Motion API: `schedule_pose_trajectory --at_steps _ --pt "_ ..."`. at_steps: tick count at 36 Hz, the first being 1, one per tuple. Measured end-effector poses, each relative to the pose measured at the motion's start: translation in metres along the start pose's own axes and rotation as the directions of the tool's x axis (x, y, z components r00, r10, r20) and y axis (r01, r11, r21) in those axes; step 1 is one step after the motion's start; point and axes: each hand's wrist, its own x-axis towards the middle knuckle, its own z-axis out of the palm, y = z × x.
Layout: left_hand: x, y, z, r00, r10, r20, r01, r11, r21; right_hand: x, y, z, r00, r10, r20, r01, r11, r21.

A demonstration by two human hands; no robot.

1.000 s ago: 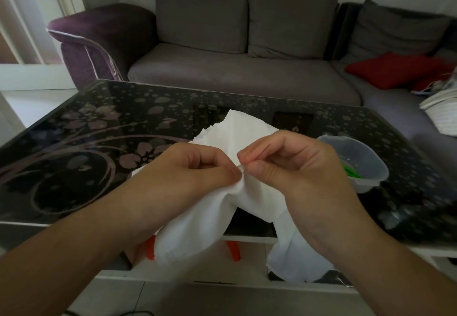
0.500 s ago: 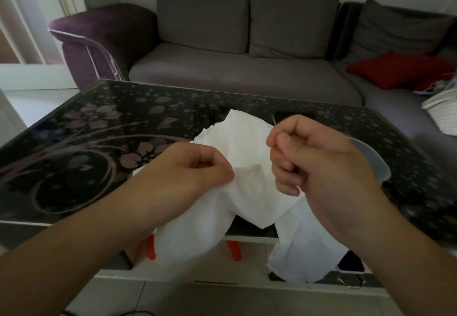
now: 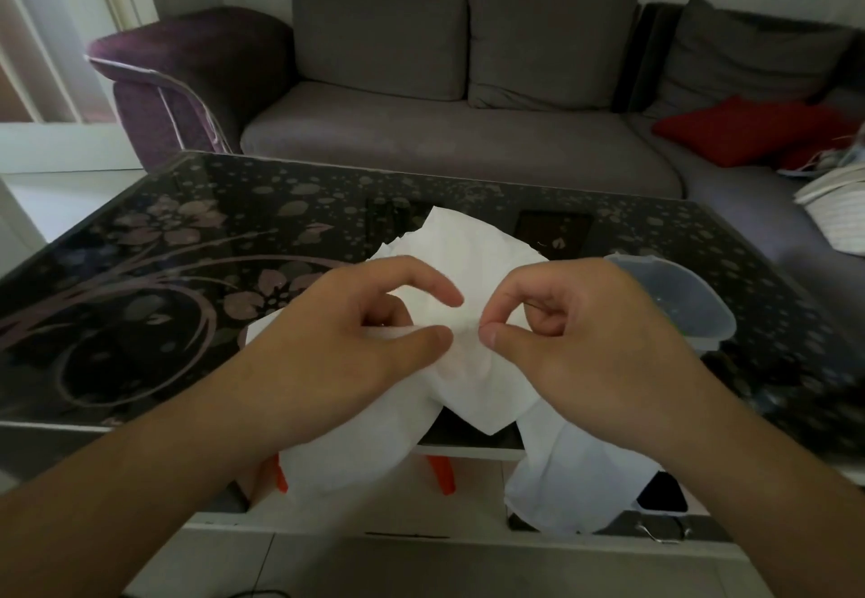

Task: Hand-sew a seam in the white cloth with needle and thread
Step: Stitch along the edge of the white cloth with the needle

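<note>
A white cloth (image 3: 472, 251) is held up over the near edge of the table, its lower folds hanging below the tabletop. My left hand (image 3: 346, 344) holds the cloth, thumb on top and curled fingers behind it, the index finger lifted above the fabric. My right hand (image 3: 580, 340) pinches thumb and index finger together at the cloth right beside the left thumb. The needle and thread are too thin to make out; whatever the pinch holds is hidden between the fingertips.
A dark glass table (image 3: 140, 298) with a flower pattern lies under the hands. A clear plastic container (image 3: 678, 307) stands right of my right hand. Behind are a grey sofa (image 3: 458, 148) and a red cushion (image 3: 744, 129). Orange legs (image 3: 442, 473) show under the table.
My right hand, raised with the needle half a second ago, has come back down to the cloth beside the left thumb. My left index finger has lifted off the fabric.
</note>
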Motion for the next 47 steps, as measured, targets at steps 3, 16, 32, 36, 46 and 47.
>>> schedule_pose_trajectory --at_steps 3,16,32,36,46,47 --pt "0.000 -0.001 0.001 0.999 0.038 0.005 -0.038 0.998 0.055 0.001 0.002 -0.002 0.998 0.026 -0.063 -0.022 0.998 0.059" --pt "0.004 -0.011 -0.001 0.999 0.008 -0.045 -0.007 0.999 0.036 0.011 0.015 -0.010 0.947 0.170 -0.274 -0.144 0.983 0.113" --pt "0.004 -0.013 -0.001 0.999 -0.008 -0.038 0.010 0.998 0.062 0.021 0.034 -0.014 0.884 0.323 -0.339 -0.325 0.944 0.052" --pt "0.005 -0.012 -0.002 0.999 -0.008 -0.033 0.010 0.998 0.068 0.019 0.029 -0.014 0.920 0.287 -0.267 -0.265 0.957 0.117" --pt "0.002 -0.009 -0.001 1.000 0.003 -0.016 -0.002 0.998 0.064 0.002 -0.005 0.002 0.997 -0.065 0.028 0.056 0.963 0.264" --pt "0.002 -0.009 -0.002 1.000 0.021 -0.013 -0.020 0.998 0.066 0.002 -0.006 0.005 0.996 -0.073 0.045 0.059 0.967 0.249"
